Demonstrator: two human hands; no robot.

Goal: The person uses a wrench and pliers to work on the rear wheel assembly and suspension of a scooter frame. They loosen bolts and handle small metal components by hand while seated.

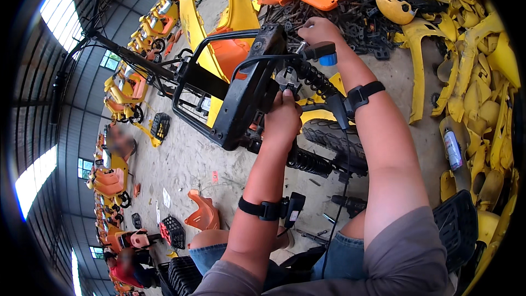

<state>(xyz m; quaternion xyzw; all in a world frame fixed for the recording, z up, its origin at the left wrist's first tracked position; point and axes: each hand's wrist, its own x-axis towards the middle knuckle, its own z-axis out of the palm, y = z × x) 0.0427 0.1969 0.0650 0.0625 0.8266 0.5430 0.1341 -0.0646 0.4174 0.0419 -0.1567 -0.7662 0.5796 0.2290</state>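
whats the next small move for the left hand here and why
Perhaps brace the silver wrench with the left hand: that hand seems to grip it beside the black frame, while the right hand is farther forward, its hold unclear.

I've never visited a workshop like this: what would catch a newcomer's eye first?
Probably the heap of yellow panels filling the right side. Next, the black metal frame near the middle, with the left hand beside it and the right hand farther up. Toward the left, yellow and orange scooters form a long row.
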